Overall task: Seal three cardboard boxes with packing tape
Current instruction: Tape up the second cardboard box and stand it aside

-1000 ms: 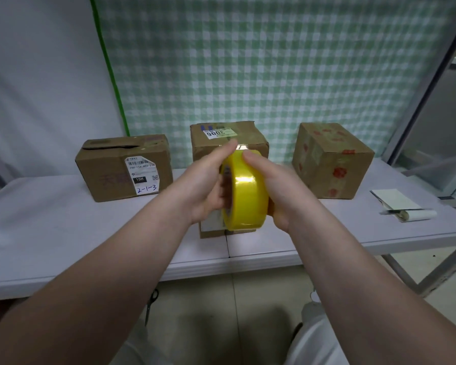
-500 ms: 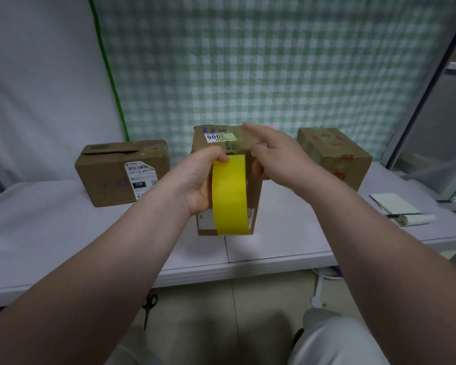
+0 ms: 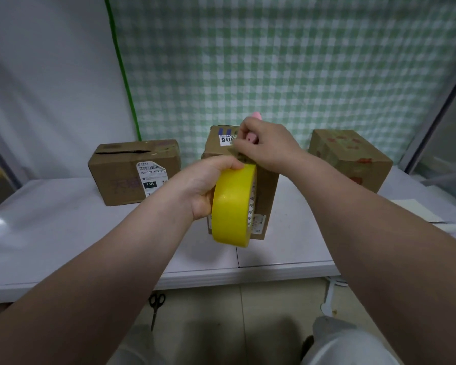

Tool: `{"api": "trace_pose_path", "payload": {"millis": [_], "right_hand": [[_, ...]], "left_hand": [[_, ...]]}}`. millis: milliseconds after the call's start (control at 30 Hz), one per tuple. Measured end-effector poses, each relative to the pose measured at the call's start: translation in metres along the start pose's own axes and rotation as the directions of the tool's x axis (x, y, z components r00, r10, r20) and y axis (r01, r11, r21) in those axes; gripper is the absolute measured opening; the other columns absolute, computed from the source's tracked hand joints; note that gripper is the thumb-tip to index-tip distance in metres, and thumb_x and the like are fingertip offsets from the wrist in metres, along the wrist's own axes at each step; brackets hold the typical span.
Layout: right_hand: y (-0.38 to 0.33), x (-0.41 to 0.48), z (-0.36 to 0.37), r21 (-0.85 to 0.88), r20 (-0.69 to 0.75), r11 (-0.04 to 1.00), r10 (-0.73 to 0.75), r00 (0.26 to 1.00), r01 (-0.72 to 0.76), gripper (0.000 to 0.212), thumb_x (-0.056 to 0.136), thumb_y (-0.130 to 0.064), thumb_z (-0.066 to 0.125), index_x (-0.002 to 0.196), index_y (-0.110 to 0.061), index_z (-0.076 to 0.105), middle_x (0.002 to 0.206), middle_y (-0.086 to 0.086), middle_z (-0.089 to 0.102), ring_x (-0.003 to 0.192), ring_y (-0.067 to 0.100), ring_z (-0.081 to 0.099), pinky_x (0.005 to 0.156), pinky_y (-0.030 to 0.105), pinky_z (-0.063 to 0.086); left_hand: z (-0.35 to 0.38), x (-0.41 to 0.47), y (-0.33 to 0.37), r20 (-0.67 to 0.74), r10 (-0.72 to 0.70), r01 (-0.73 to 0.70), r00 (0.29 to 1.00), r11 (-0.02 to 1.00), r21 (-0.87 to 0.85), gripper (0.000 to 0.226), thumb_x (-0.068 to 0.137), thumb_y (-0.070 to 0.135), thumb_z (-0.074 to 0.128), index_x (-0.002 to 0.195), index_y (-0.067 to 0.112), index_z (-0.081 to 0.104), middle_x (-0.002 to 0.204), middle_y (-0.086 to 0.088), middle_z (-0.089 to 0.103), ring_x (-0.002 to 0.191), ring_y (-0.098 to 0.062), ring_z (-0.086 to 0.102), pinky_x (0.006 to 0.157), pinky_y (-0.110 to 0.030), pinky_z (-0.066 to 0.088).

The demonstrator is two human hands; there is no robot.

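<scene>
the person's left hand (image 3: pixel 203 187) is gripping the yellow tape roll (image 3: pixel 233 206), fingers curled over its top, holding it upright in the air right in front of the middle box (image 3: pixel 267 191). the right hand (image 3: pixel 266 148) is curling around a pink object (image 3: pixel 257 116), with its fingertips sitting at that box's top front edge. can't tell if it's pinching the tape end too. the left box (image 3: pixel 121 177) and right box (image 3: pixel 349 159) are sitting on the white table (image 3: pixel 63 233), either side of the middle one. scissors (image 3: pixel 156 305) are lying on the floor.
</scene>
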State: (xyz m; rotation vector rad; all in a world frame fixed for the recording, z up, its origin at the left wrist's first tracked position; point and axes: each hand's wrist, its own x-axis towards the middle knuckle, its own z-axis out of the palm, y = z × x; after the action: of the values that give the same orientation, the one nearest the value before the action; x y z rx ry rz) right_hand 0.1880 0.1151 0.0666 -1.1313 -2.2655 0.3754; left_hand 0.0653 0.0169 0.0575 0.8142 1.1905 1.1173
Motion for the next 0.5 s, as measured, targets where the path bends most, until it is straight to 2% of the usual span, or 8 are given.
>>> {"api": "trace_pose_path", "payload": {"millis": [67,133,233,300,433,500], "right_hand": [[0.004,0.000,0.000,-0.034,0.029,0.999,-0.036,0.999,0.037,0.029,0.080,-0.044,0.072,0.092,-0.026,0.052,0.080,-0.012,0.050,0.077,0.012,0.050,0.069,0.031,0.042],[0.008,0.001,0.000,-0.038,0.028,0.998,-0.051,0.998,0.052,0.034,0.076,-0.042,0.076,0.093,-0.025,0.051,0.080,-0.013,0.047,0.075,0.011,0.046,0.069,0.028,0.038],[0.012,0.004,0.002,-0.023,-0.002,0.998,-0.056,0.998,0.055,0.036,0.075,-0.044,0.077,0.091,-0.026,0.051,0.078,-0.014,0.045,0.069,0.002,0.043,0.064,0.025,0.035],[0.013,0.006,0.003,-0.003,-0.020,0.999,-0.051,0.999,0.051,0.036,0.074,-0.045,0.078,0.090,-0.026,0.051,0.076,-0.014,0.045,0.068,0.001,0.042,0.062,0.023,0.034],[0.013,0.007,0.005,-0.001,-0.026,0.999,-0.053,0.998,0.053,0.037,0.073,-0.045,0.078,0.089,-0.026,0.051,0.076,-0.014,0.045,0.069,0.001,0.043,0.061,0.022,0.033],[0.012,0.009,0.007,-0.001,-0.038,0.999,-0.052,0.998,0.052,0.030,0.080,-0.044,0.072,0.089,-0.024,0.052,0.075,-0.013,0.046,0.068,0.003,0.043,0.060,0.024,0.035]], "left_hand": [[0.001,0.002,-0.001,0.005,0.024,-0.024,1.000,1.000,0.020,0.021,0.090,0.011,0.058,0.110,0.016,0.063,0.094,-0.011,0.069,0.079,-0.026,0.066,0.073,-0.038,0.055],[0.003,0.005,-0.001,0.003,0.035,-0.035,0.999,0.999,0.040,0.020,0.090,0.010,0.057,0.107,0.016,0.063,0.093,-0.012,0.069,0.076,-0.025,0.066,0.067,-0.038,0.057],[0.004,0.010,-0.001,-0.016,0.022,-0.021,1.000,0.998,0.057,0.031,0.088,0.008,0.058,0.119,0.013,0.059,0.097,-0.016,0.067,0.072,-0.026,0.066,0.060,-0.039,0.058],[0.003,0.011,-0.002,-0.026,-0.011,0.013,1.000,0.998,0.063,0.035,0.088,0.009,0.059,0.123,0.011,0.057,0.091,-0.015,0.066,0.070,-0.026,0.065,0.060,-0.039,0.058],[0.000,0.010,-0.006,-0.054,-0.053,0.057,0.997,0.995,0.078,0.031,0.088,0.012,0.061,0.119,0.010,0.059,0.080,-0.012,0.065,0.065,-0.024,0.064,0.058,-0.034,0.057],[0.002,0.011,-0.006,-0.080,-0.030,0.038,0.996,0.994,0.107,0.026,0.088,0.012,0.061,0.115,0.009,0.059,0.077,-0.011,0.064,0.062,-0.023,0.063,0.055,-0.032,0.055]]}}
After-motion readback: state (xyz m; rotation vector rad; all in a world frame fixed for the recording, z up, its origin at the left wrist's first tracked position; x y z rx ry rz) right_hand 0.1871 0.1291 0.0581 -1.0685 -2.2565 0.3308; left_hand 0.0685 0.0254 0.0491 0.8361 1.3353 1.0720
